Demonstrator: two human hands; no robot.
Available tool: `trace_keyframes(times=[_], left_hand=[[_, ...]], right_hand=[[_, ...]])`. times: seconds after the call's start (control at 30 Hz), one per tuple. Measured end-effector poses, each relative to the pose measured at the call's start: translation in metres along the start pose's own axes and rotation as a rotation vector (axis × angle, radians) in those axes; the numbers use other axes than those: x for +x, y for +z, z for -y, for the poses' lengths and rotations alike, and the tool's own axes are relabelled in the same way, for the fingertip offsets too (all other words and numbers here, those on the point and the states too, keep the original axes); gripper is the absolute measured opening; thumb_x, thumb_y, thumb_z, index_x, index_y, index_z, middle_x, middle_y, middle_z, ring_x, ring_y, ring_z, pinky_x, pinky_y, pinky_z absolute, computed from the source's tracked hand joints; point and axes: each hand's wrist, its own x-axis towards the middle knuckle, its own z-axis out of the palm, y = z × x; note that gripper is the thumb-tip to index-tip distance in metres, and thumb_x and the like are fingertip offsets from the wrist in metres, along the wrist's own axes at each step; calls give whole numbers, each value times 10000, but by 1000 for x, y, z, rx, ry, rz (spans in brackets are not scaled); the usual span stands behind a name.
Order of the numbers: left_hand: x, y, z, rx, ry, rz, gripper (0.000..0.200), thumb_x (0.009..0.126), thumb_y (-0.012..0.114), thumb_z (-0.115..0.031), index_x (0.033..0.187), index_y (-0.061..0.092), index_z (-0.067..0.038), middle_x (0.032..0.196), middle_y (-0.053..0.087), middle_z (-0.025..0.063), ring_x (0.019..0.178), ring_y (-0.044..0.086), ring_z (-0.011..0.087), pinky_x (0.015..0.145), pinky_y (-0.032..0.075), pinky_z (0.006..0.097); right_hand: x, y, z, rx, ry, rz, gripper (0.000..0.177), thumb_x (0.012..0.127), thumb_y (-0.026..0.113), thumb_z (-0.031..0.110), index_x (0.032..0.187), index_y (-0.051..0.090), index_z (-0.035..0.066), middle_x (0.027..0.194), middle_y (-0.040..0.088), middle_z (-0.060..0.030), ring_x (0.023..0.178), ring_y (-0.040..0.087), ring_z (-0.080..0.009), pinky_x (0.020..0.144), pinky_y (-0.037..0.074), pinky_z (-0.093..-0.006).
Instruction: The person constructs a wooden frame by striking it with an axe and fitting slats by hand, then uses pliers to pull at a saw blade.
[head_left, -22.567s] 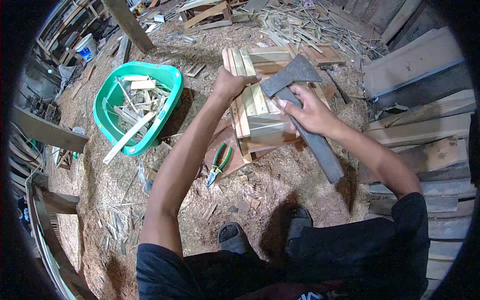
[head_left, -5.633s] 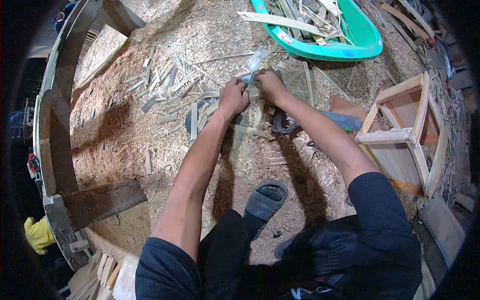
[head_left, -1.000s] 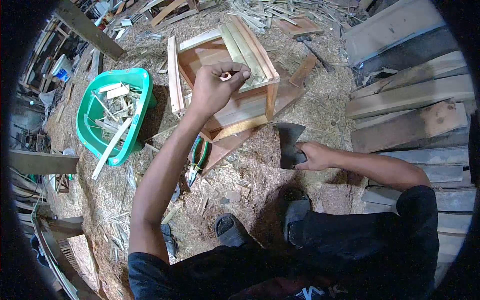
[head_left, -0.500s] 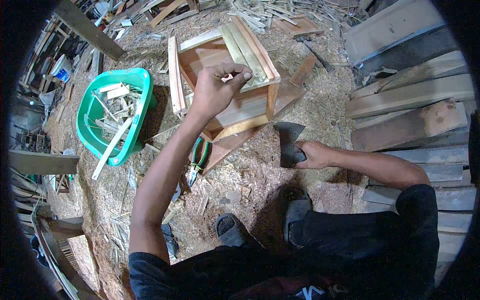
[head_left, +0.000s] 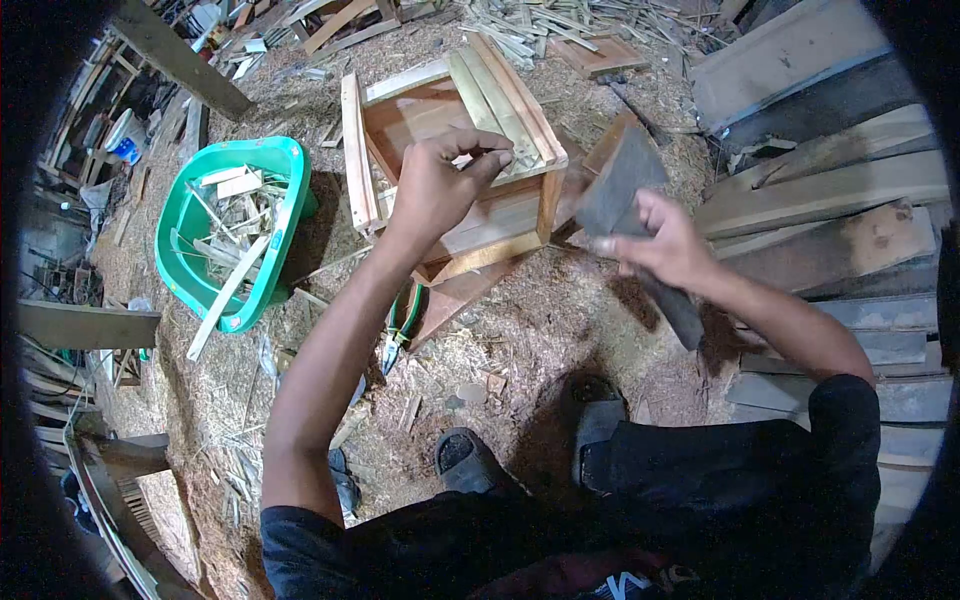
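My right hand [head_left: 665, 240] grips a broad, dark, flat-bladed tool [head_left: 622, 175] resembling a cleaver; its wide part points up toward the wooden frame, and a dark end sticks out below my fist. Over the near side of an open, box-like wooden frame [head_left: 455, 258], my left hand [head_left: 450, 175] is closed in a pinch, thumb against fingers. What sits in that pinch is too small to make out. Pale wooden slats [head_left: 490, 105] lie along the frame's right side, close beside my left fingertips. A reddish-brown board [head_left: 450, 305] lies under the frame.
A green tub [head_left: 290, 215] full of wood offcuts stands left of the frame. Pliers with green-and-black handles [head_left: 400, 325] lie on the ground by the frame's near corner. Planks [head_left: 820, 190] are stacked along the right. Sawdust and scraps cover the floor around my sandals [head_left: 465, 460].
My right hand has risen and turned the flat-bladed tool, which now slants upward nearer the frame. My left hand stays in its pinch over the frame, shifted slightly.
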Motion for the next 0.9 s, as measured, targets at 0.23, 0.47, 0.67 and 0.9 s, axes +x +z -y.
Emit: trace_keyframes(times=[0.23, 0.47, 0.67, 0.9], left_hand=[[10, -4, 14, 73, 186, 95, 131, 882, 716, -139, 945, 719, -25, 870, 691, 35, 763, 606, 100, 705, 479, 249], [8, -10, 13, -326, -134, 115, 123, 899, 683, -113, 992, 700, -35, 795, 665, -2, 710, 560, 66, 634, 465, 254], [7, -4, 9, -164, -41, 118, 167, 902, 685, -109, 1040, 714, -19, 845, 678, -5, 735, 567, 59, 658, 472, 226], [7, -3, 8, -106, 25, 73, 177, 866, 687, -74, 1032, 737, -38, 864, 708, 54, 748, 612, 96, 698, 501, 260]], right_hand=[[33, -3, 65, 181, -145, -118, 280, 889, 732, 220, 1026, 611, 9, 841, 665, -36, 582, 610, -83, 521, 494, -215], [45, 4, 53, 187, -103, -79, 303, 909, 709, 241, 1057, 575, 14, 834, 646, -47, 646, 643, -101, 530, 530, -229], [46, 6, 43, 297, -22, -85, 377, 948, 641, 318, 1102, 519, -3, 930, 641, -100, 719, 679, -159, 547, 594, -266], [49, 6, 45, 378, 81, -144, 413, 956, 615, 370, 1125, 510, 9, 968, 640, -99, 733, 680, -168, 528, 594, -264]])
